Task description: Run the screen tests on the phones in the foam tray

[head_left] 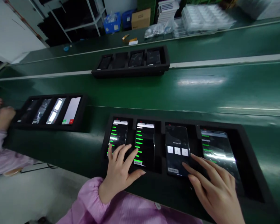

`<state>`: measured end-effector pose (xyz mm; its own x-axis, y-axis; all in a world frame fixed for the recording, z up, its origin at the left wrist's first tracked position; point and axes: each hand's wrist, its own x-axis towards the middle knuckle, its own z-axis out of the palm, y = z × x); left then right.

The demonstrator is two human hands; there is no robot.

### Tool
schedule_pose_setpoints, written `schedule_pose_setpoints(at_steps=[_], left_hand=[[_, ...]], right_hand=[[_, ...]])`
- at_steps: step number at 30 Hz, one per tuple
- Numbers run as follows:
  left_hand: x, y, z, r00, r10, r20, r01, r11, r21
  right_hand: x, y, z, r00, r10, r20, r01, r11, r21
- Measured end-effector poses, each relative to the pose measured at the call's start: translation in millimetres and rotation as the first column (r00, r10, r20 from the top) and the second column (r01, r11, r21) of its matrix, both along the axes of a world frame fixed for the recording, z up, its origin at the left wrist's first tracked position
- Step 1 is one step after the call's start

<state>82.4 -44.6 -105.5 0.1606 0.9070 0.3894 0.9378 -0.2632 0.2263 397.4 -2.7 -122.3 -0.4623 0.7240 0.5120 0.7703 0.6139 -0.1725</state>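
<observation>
In front of me lies a black tray point(163, 123) with a row of several smartphones in its slots. My left hand point(120, 168) is spread over the two left ones, the leftmost phone point(119, 133) and the second phone point(145, 140), both showing green lines of text. Over the third phone point(177, 137), which shows three white squares, is my right hand point(216, 183), its fingers extended at the screen's right side. Whether the fingertips touch the glass is hard to tell. The rightmost phone point(220, 146) also shows green text and is partly hidden by my right hand.
To the left, another black tray point(84, 109) of phones lies near a co-worker's hands point(4, 115). A third black tray point(128, 72) rests across the green conveyor point(200, 93). Behind are clear plastic trays point(205, 18), a cardboard box point(141, 18) and a blue bin point(112, 23).
</observation>
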Motion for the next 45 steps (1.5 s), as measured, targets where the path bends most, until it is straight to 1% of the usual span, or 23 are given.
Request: schedule_pose_setpoints(at_steps=[4, 10, 14, 17, 23, 26, 30, 34, 40, 45], left_hand=[[0.4, -6.7, -2.2, 1.0, -0.003, -0.022, 0.004, 1.0, 0.011], [2.6, -5.3, -3.6, 0.999, 0.04, -0.021, -0.04, 0.999, 0.035], [2.8, -4.7, -2.0, 1.0, 0.018, -0.025, -0.016, 0.999, 0.052], [2.5, -5.6, -1.3, 0.999, -0.016, -0.041, 0.018, 0.998, 0.056], [2.3, -8.2, -3.9, 0.995, -0.017, -0.102, 0.019, 1.0, 0.017], [-0.2, -8.9, -7.0, 0.995, -0.025, -0.101, 0.027, 1.0, 0.016], [-5.7, -9.6, -11.2, 0.984, -0.074, -0.164, 0.076, 0.997, 0.003], [-8.2, -9.4, -13.9, 0.978, -0.088, -0.189, 0.093, 0.996, 0.016], [-8.3, -7.9, -13.5, 0.977, -0.093, -0.191, 0.101, 0.994, 0.031], [-8.8, -6.6, -14.7, 0.976, -0.1, -0.195, 0.113, 0.992, 0.061]], right_hand=[[-1.1, 1.3, -0.4, 1.0, -0.003, -0.008, 0.003, 1.0, 0.019], [-1.0, 3.2, -3.5, 0.999, 0.024, -0.028, -0.022, 0.999, 0.047], [0.4, 4.0, -9.0, 0.998, 0.01, -0.064, -0.007, 0.998, 0.057], [1.8, 3.9, -10.2, 0.998, 0.011, -0.056, -0.008, 0.998, 0.055], [-0.4, 0.5, -2.2, 1.0, -0.026, -0.008, 0.026, 1.0, 0.017], [-3.0, -1.1, 1.3, 0.998, -0.054, -0.022, 0.053, 0.998, -0.024], [-5.1, -3.3, 4.4, 0.996, -0.068, -0.049, 0.066, 0.996, -0.055], [-6.2, -4.1, 5.9, 0.993, -0.093, -0.068, 0.089, 0.994, -0.068], [-7.7, -4.4, 7.1, 0.994, -0.092, -0.055, 0.088, 0.993, -0.073], [-9.6, -4.4, 9.3, 0.991, -0.106, -0.082, 0.099, 0.992, -0.084]])
